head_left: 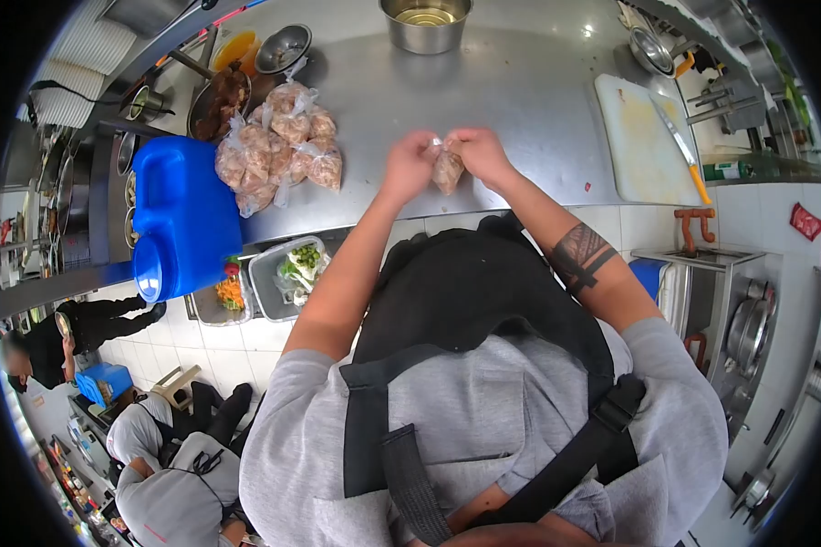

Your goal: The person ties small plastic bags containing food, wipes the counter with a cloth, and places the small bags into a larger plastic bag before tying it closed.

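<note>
Between my two hands, near the front edge of the steel counter (pixel 374 118), hangs a small clear plastic bag (pixel 447 171) filled with pale pinkish pieces, perhaps meat. My left hand (pixel 413 160) pinches the top of the bag from one side. On the other side my right hand (pixel 480 153) grips the gathered plastic too, fingers curled in. To the left of my hands lies a heap of similar knotted bags (pixel 278 150) with the same filling.
A big blue plastic jug (pixel 187 210) stands at the counter's left end. A steel pot (pixel 426 27) is at the back. On the right, a knife (pixel 680 141) lies on a white cutting board (pixel 639 150). Vegetable tubs (pixel 263 283) sit below; other people are at lower left.
</note>
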Motion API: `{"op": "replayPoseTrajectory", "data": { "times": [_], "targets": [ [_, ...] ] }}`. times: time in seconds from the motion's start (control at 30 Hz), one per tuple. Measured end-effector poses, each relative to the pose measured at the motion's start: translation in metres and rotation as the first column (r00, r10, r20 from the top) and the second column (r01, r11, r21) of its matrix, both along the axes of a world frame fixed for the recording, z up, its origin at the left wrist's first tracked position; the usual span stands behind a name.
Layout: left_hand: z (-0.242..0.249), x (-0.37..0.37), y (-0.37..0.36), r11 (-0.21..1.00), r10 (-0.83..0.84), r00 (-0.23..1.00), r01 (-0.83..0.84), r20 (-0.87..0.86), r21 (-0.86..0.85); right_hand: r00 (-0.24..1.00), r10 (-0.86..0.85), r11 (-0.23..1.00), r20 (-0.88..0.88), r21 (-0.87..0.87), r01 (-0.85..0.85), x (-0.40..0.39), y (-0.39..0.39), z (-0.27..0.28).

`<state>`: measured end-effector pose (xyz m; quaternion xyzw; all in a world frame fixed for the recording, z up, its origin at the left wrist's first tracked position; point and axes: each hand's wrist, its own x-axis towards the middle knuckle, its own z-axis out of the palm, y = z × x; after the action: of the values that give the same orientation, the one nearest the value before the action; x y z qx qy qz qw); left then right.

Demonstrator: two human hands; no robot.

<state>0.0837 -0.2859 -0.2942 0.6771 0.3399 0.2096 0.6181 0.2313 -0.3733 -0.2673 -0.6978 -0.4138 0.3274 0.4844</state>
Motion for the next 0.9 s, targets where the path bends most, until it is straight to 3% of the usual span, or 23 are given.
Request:
{"op": "replayPoseTrajectory", "data": {
  "times": [0.03,0.1,0.13,0.2,0.27,0.33,0.37,0.4,0.43,0.47,0.53,0.57,0.63,0.7,0.77,0.83,0.9],
  "targets": [
    [-0.009,-0.001,-0.001,1.0,-0.007,1.0,0.007,-0.002,-0.001,0.869,-0.129,0.979,-0.478,-0.199,0.036,-0.002,-0.002,-0.001],
    [-0.015,-0.001,0.0,0.907,-0.049,0.997,0.02,0.06,0.42,0.856,-0.133,0.965,-0.5,-0.263,-0.004,0.004,-0.001,-0.005],
    [-0.019,0.001,0.001,0.907,-0.055,0.997,0.025,0.061,0.42,0.843,-0.135,0.943,-0.52,-0.328,-0.052,0.008,-0.001,-0.007],
    [-0.017,0.001,-0.002,0.987,-0.044,0.991,0.025,0.123,0.158,0.811,-0.131,0.946,-0.569,-0.317,-0.069,0.017,0.0,-0.02],
    [-0.014,-0.001,-0.002,0.987,-0.045,0.994,0.028,0.103,0.161,0.78,-0.118,0.949,-0.615,-0.301,-0.095,0.02,0.0,-0.022],
    [-0.009,-0.002,-0.002,0.985,-0.04,0.996,0.025,0.086,0.169,0.831,0.021,0.959,-0.555,-0.225,-0.174,0.014,-0.005,-0.006],
    [-0.007,0.0,-0.004,0.998,0.016,0.998,-0.019,0.059,0.055,0.833,0.022,0.958,-0.554,-0.225,-0.176,0.011,-0.006,-0.006],
    [-0.005,0.002,-0.006,0.996,0.067,0.997,-0.065,0.025,-0.059,0.899,0.092,0.958,-0.429,-0.208,-0.198,0.006,-0.006,-0.007],
    [-0.004,0.004,-0.007,0.996,0.068,0.997,-0.066,0.026,-0.06,0.943,0.159,0.956,-0.294,-0.194,-0.222,0.001,-0.007,-0.008],
    [-0.006,0.006,-0.009,0.991,0.117,0.993,-0.115,0.024,-0.071,0.943,0.16,0.955,-0.293,-0.195,-0.223,-0.007,-0.007,-0.002],
    [-0.013,0.009,-0.012,0.983,0.168,0.986,-0.166,0.018,-0.084,0.992,0.064,0.979,0.105,-0.198,-0.042,-0.022,-0.008,0.014],
    [-0.012,0.009,-0.014,0.975,0.187,0.982,-0.181,0.038,-0.13,0.992,0.066,0.979,0.103,-0.199,-0.044,-0.025,-0.009,0.011],
    [-0.01,0.009,-0.014,0.965,0.209,0.976,-0.197,0.058,-0.174,0.939,-0.041,0.999,0.342,0.026,0.034,-0.029,-0.009,0.004],
    [0.015,0.003,-0.02,0.942,0.157,0.987,-0.145,0.016,-0.302,0.929,-0.058,0.998,0.365,0.044,0.045,-0.031,-0.009,-0.007],
    [0.006,0.001,-0.019,0.953,0.159,0.986,-0.144,0.037,-0.266,0.918,-0.076,0.996,0.39,0.064,0.056,-0.031,-0.011,-0.013],
    [-0.003,-0.001,-0.014,0.963,0.169,0.984,-0.151,0.062,-0.224,0.962,-0.049,0.997,0.267,0.074,0.03,-0.03,-0.01,-0.015],
    [-0.007,-0.007,-0.01,0.916,0.091,0.987,-0.029,0.136,-0.4,0.967,-0.039,0.998,0.253,0.066,0.023,-0.032,-0.01,-0.01]
  ]
}}
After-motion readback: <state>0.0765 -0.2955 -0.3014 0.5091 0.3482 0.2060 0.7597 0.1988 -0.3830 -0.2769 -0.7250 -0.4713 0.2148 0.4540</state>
